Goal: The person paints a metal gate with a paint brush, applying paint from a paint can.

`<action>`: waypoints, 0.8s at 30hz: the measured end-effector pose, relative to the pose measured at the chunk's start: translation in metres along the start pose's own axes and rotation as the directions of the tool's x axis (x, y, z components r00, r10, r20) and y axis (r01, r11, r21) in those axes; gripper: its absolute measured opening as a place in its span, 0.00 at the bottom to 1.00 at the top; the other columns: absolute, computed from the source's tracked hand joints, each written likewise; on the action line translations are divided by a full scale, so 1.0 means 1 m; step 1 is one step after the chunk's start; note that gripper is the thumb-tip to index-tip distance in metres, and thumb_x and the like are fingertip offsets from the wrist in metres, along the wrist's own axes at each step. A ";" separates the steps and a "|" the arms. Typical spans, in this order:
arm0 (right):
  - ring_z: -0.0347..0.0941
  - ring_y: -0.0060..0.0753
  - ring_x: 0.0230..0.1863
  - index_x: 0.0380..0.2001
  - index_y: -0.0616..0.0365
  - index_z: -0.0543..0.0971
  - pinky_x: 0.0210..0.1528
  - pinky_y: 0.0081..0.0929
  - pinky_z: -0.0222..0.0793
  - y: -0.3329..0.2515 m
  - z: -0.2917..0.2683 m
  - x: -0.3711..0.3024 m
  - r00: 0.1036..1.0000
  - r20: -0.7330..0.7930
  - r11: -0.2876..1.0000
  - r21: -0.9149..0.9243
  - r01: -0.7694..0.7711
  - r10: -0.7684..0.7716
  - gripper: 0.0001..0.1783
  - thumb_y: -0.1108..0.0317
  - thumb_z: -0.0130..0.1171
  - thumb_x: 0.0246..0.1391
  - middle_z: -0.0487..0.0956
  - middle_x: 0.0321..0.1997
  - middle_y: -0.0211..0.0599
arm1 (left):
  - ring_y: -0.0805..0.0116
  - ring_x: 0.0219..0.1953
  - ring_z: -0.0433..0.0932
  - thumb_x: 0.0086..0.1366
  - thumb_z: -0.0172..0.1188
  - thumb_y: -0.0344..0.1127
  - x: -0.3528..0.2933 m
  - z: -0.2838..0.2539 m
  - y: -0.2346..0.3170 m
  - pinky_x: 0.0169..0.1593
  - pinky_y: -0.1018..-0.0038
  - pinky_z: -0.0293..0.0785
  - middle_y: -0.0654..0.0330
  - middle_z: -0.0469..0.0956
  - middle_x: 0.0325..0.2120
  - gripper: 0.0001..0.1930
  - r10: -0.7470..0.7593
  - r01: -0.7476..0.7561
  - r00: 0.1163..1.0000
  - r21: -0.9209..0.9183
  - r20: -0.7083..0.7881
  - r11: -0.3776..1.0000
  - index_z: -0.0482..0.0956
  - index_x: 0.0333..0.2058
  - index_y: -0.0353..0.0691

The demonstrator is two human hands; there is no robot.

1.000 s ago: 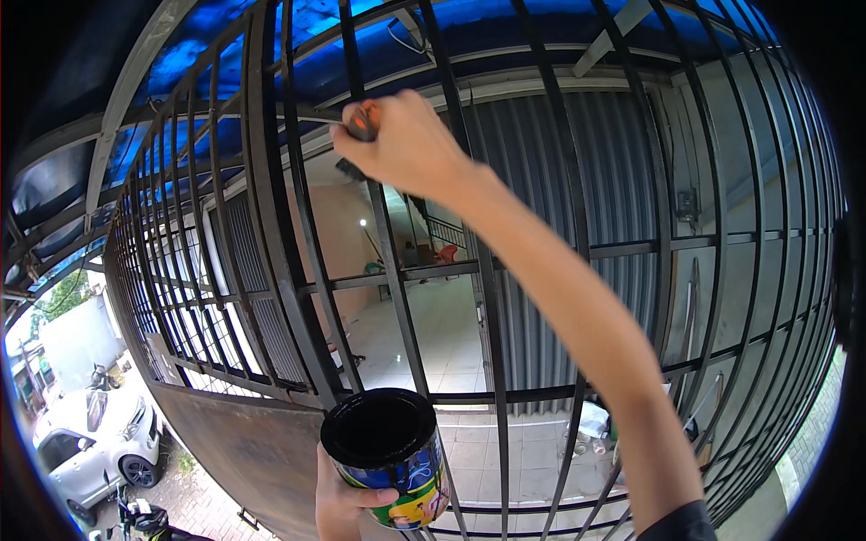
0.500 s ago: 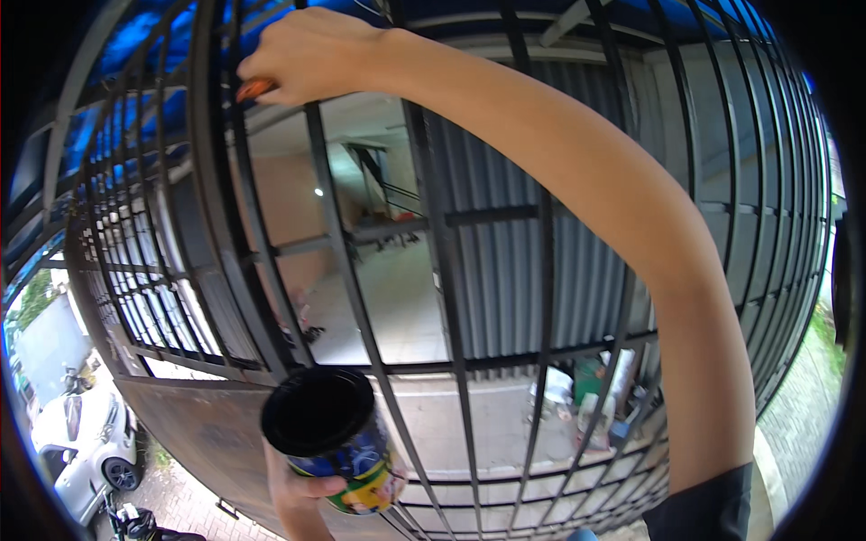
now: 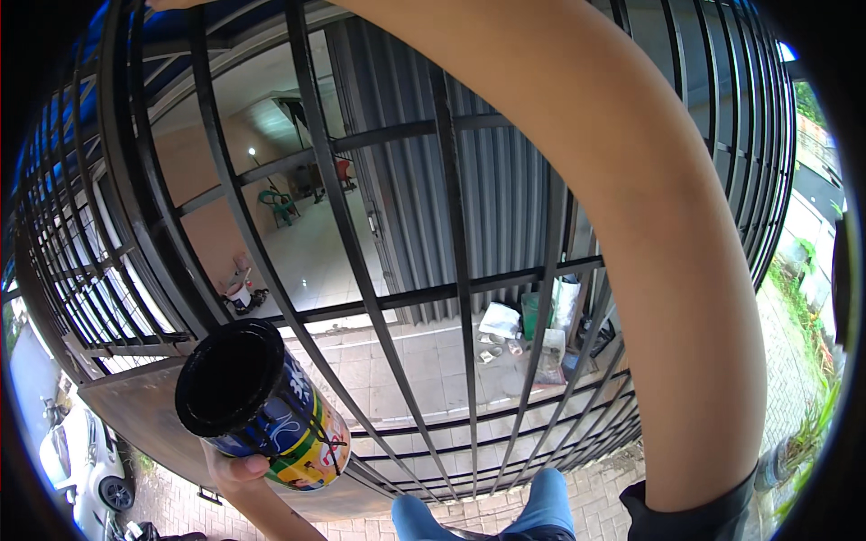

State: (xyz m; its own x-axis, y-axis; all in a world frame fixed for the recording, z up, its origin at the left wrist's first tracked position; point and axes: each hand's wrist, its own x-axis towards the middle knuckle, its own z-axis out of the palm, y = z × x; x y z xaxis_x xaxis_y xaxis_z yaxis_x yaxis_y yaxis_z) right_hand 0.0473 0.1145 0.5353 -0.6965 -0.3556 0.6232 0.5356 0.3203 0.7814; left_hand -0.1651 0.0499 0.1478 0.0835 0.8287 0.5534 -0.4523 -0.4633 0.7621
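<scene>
My left hand [image 3: 236,466] is wrapped round the lower side of a paint can [image 3: 287,424] with a blue, yellow and green label. Black drips run down the label, and the can's top [image 3: 230,377] looks black all over. It is held tilted in front of the black metal bar fence [image 3: 460,270], close to a brown sheet panel [image 3: 135,397]. Raised across the view, my right arm reaches to the upper left. Only a sliver of my right hand [image 3: 176,3] shows at the top edge by the bars; its fingers and anything in them are cut off.
Behind the bars are a grey corrugated shutter [image 3: 406,171], a green chair [image 3: 280,206] and a pile of bags and containers [image 3: 528,329]. A white car [image 3: 86,460] stands outside at the lower left. My knees [image 3: 546,505] show below, above brick paving [image 3: 595,487].
The view has dropped and turned to the right. My right hand, earlier closed on a small orange-brown thing at the bars, has slipped mostly past the top edge. My left hand still holds the can.
</scene>
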 end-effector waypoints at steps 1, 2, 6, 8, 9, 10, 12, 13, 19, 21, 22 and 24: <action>0.74 0.47 0.35 0.25 0.58 0.79 0.39 0.39 0.69 0.000 -0.001 -0.002 0.997 0.083 1.000 0.013 0.002 -0.003 0.14 0.59 0.52 0.45 0.77 0.27 0.48 | 0.60 0.44 0.71 0.25 0.70 0.36 -0.001 0.001 -0.002 0.47 0.71 0.68 0.51 0.69 0.46 0.50 0.004 -0.004 0.999 0.021 0.032 1.000 0.59 0.54 0.30; 0.74 0.47 0.35 0.25 0.58 0.79 0.39 0.39 0.69 -0.005 0.000 -0.004 0.996 0.085 1.000 0.015 -0.002 0.001 0.14 0.59 0.52 0.45 0.77 0.27 0.48 | 0.60 0.44 0.71 0.25 0.70 0.36 -0.001 -0.001 -0.004 0.47 0.71 0.68 0.51 0.69 0.46 0.50 -0.001 0.000 0.999 0.022 0.032 1.000 0.59 0.54 0.30; 0.73 0.48 0.38 0.28 0.58 0.80 0.41 0.37 0.69 -0.036 0.000 0.015 0.977 0.196 0.992 -0.077 0.097 -0.080 0.16 0.56 0.54 0.46 0.78 0.32 0.48 | 0.60 0.44 0.72 0.25 0.71 0.37 -0.011 -0.005 0.012 0.49 0.71 0.67 0.51 0.70 0.45 0.52 0.078 -0.077 0.997 0.021 -0.025 0.997 0.58 0.54 0.30; 0.74 0.44 0.34 0.30 0.54 0.80 0.38 0.39 0.70 -0.043 0.008 -0.032 0.897 0.441 0.998 0.049 -0.045 0.019 0.18 0.52 0.52 0.45 0.78 0.29 0.43 | 0.60 0.44 0.72 0.25 0.72 0.38 0.007 0.014 -0.025 0.49 0.71 0.67 0.50 0.71 0.45 0.52 0.015 -0.013 1.000 -0.067 0.017 0.998 0.58 0.53 0.30; 0.75 0.42 0.33 0.31 0.52 0.80 0.37 0.39 0.70 -0.049 0.003 -0.048 0.838 0.543 0.990 0.080 -0.113 0.052 0.19 0.51 0.51 0.45 0.78 0.27 0.41 | 0.61 0.44 0.72 0.25 0.72 0.38 0.014 0.026 -0.036 0.49 0.71 0.67 0.50 0.71 0.45 0.51 -0.015 0.018 0.999 -0.069 0.045 0.997 0.58 0.53 0.30; 0.74 0.44 0.35 0.31 0.50 0.80 0.39 0.40 0.70 -0.063 0.000 -0.058 0.855 0.510 0.975 0.130 -0.183 0.092 0.17 0.51 0.51 0.44 0.78 0.28 0.43 | 0.61 0.44 0.72 0.25 0.73 0.38 0.022 0.036 -0.034 0.49 0.71 0.67 0.50 0.71 0.45 0.51 0.001 0.001 0.998 -0.047 0.058 0.999 0.58 0.53 0.30; 0.74 0.45 0.31 0.25 0.48 0.80 0.36 0.41 0.71 -0.087 -0.005 -0.071 0.931 0.306 0.899 0.320 -0.299 0.200 0.13 0.53 0.54 0.44 0.77 0.22 0.41 | 0.61 0.44 0.72 0.26 0.73 0.37 0.032 0.050 -0.026 0.49 0.70 0.67 0.50 0.71 0.44 0.51 0.037 -0.037 0.996 -0.005 0.077 0.999 0.58 0.53 0.31; 0.73 0.47 0.23 0.20 0.50 0.78 0.29 0.40 0.70 -0.093 -0.009 -0.080 0.954 0.160 0.879 0.372 -0.298 0.255 0.11 0.56 0.54 0.45 0.73 0.15 0.41 | 0.61 0.45 0.72 0.26 0.73 0.37 0.036 0.065 -0.026 0.49 0.70 0.67 0.50 0.71 0.44 0.50 0.044 -0.043 0.993 -0.004 0.112 0.999 0.59 0.53 0.31; 0.62 0.27 0.12 0.24 0.64 0.75 0.15 0.23 0.54 -0.182 -0.054 -0.136 0.849 -0.019 0.639 0.667 -0.383 0.528 0.04 0.74 0.56 0.48 0.67 0.14 0.35 | 0.61 0.45 0.72 0.27 0.74 0.35 0.016 0.080 -0.028 0.49 0.69 0.68 0.50 0.71 0.44 0.49 0.095 -0.112 0.984 0.110 0.149 0.988 0.60 0.52 0.32; 0.65 0.23 0.14 0.28 0.66 0.76 0.16 0.20 0.58 -0.216 -0.063 -0.164 0.769 0.045 0.498 0.738 -0.456 0.638 0.03 0.77 0.56 0.48 0.69 0.15 0.35 | 0.61 0.45 0.72 0.27 0.74 0.35 0.001 0.071 -0.039 0.49 0.69 0.68 0.50 0.71 0.44 0.48 0.092 -0.114 0.988 0.179 0.128 0.977 0.60 0.52 0.32; 0.61 0.22 0.11 0.28 0.63 0.77 0.14 0.21 0.54 -0.231 -0.073 -0.187 0.704 -0.007 0.513 0.690 -0.511 0.710 0.04 0.74 0.56 0.49 0.68 0.14 0.34 | 0.61 0.46 0.72 0.27 0.74 0.34 -0.008 0.076 -0.048 0.50 0.69 0.68 0.50 0.71 0.44 0.48 0.081 -0.111 0.985 0.199 0.152 0.974 0.60 0.51 0.32; 0.68 0.21 0.14 0.28 0.64 0.78 0.17 0.17 0.62 -0.256 -0.093 -0.217 0.728 -0.032 0.574 0.639 -0.512 0.685 0.05 0.73 0.59 0.47 0.74 0.16 0.34 | 0.61 0.46 0.72 0.28 0.75 0.34 -0.029 0.070 -0.064 0.50 0.68 0.68 0.50 0.71 0.44 0.47 0.048 -0.086 0.989 0.280 0.137 0.956 0.60 0.51 0.33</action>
State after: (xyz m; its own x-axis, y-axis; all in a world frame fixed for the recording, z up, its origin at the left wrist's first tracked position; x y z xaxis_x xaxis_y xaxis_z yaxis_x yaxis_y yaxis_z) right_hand 0.1056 0.0283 0.2034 -0.1245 -0.0672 0.9899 0.3593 0.9270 0.1081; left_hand -0.0762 0.0335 0.1071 0.1823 0.7545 0.6305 -0.1911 -0.6019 0.7754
